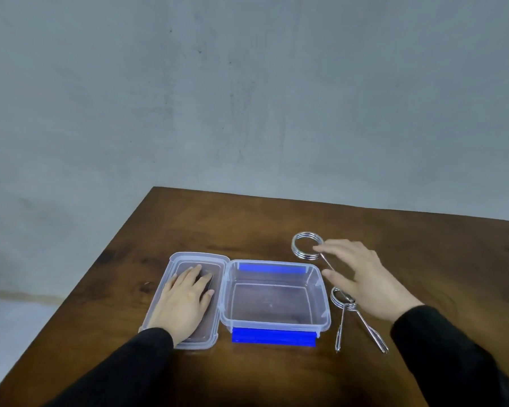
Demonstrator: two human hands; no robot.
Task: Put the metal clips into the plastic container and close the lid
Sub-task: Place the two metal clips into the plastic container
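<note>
2 metal clips (pixel 329 268) outside empty container (pixel 325 315), both hands' fingers (pixel 335 248) spread, gripping nothing

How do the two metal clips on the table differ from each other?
The far clip is mostly hidden under the right hand, showing only its large coil, while the near clip lies fully exposed. The near clip's coil looks smaller, and both its long legs show, splayed toward the camera. Both are shiny wire, lying outside the empty container.

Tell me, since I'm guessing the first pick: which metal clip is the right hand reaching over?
The far clip, with the large coiled ring beyond the container; the right hand has fingertips over it. The near clip lies beside the wrist, legs toward the person.
</note>
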